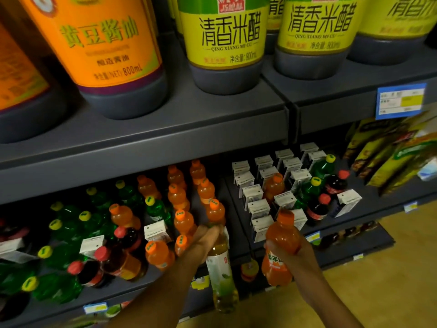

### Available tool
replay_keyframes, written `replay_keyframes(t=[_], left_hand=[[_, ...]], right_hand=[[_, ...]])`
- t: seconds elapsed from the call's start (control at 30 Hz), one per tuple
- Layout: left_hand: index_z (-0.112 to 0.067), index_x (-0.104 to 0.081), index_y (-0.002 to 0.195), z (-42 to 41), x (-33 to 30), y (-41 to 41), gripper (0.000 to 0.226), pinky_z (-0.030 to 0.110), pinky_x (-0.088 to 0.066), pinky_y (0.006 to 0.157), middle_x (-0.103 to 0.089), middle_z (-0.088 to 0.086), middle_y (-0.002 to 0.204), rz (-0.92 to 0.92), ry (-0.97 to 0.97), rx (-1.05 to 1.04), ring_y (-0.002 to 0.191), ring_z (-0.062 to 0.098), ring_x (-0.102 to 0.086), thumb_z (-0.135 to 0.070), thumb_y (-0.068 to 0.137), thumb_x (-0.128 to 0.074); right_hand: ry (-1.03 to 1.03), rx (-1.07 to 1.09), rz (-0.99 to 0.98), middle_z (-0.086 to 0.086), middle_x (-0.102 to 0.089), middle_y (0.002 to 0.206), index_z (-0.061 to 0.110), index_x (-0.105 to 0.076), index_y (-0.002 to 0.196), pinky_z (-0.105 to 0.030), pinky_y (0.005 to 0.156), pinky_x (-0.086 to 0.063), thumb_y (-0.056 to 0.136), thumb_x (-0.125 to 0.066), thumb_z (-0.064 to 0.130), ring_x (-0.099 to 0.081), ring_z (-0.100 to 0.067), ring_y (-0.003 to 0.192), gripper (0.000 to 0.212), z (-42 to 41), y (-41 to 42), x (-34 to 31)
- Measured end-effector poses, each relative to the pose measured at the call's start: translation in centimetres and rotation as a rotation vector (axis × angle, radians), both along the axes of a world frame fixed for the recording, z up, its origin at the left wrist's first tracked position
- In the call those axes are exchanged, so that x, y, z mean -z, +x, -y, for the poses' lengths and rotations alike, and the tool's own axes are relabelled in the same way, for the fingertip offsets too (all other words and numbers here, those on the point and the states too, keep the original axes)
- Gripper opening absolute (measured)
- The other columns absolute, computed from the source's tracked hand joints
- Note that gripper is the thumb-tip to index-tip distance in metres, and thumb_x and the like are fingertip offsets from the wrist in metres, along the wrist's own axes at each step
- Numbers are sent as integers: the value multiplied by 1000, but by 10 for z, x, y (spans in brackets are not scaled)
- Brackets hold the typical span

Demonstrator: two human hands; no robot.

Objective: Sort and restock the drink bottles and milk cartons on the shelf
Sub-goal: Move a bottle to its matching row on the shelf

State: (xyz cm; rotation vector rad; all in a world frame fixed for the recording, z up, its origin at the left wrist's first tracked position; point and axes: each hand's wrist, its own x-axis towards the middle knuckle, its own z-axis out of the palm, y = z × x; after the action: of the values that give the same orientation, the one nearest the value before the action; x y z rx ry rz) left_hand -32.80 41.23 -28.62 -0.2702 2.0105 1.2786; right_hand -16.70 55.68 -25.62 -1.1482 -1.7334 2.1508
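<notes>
My left hand (203,242) grips the neck of a pale yellow-green tea bottle (222,273), which hangs in front of the lower shelf's edge. My right hand (290,254) holds an orange soda bottle (281,245) upright by its middle, in front of the right shelf bay. On the lower shelf (231,200) stand mixed drinks: orange soda bottles (179,197), green bottles with yellow caps (94,221), dark bottles with red caps (335,183) and white milk cartons (257,204). One orange bottle (274,185) stands among the cartons on the right.
The upper shelf (165,129) carries large soy sauce (106,43) and rice vinegar bottles (227,41). A blue price tag (399,100) hangs on its edge. Yellow-green bags (390,157) fill the right bay. A lower shelf (354,245) and tan floor (390,292) lie below right.
</notes>
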Motion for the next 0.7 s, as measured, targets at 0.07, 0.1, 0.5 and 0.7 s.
replay_keyframes(t=[0.07,0.1,0.5,0.7], left_hand=[[-11,-61,101,-3,-1,-2,22,38,-49,90,-65,14,101,4,-24,-39,98,30,-62,-30,92,-61],[-10,-61,103,-4,-2,-2,25,38,-49,90,-65,14,103,3,-33,-50,99,30,-62,-32,91,-61],[-14,-71,89,12,-25,1,17,38,-55,87,-72,11,92,-100,-42,47,89,26,-67,-29,85,-65],[-25,-73,76,48,-68,13,8,34,-52,81,-72,5,89,-162,-74,91,87,21,-66,-31,80,-69]], right_hand=[[-15,-10,6,-6,-64,118,37,-55,113,-57,103,-44,66,-84,17,-59,-33,114,58,1,1,3],[-22,-12,6,-3,-64,113,38,-57,107,-56,102,-45,63,-84,19,-60,-32,112,56,1,1,4],[88,-39,29,9,-58,110,46,-52,101,-41,96,-44,61,-87,35,-53,-22,109,54,-3,-14,20],[199,-150,71,14,-56,115,49,-49,117,-45,102,-44,63,-88,40,-53,-18,112,67,7,-34,36]])
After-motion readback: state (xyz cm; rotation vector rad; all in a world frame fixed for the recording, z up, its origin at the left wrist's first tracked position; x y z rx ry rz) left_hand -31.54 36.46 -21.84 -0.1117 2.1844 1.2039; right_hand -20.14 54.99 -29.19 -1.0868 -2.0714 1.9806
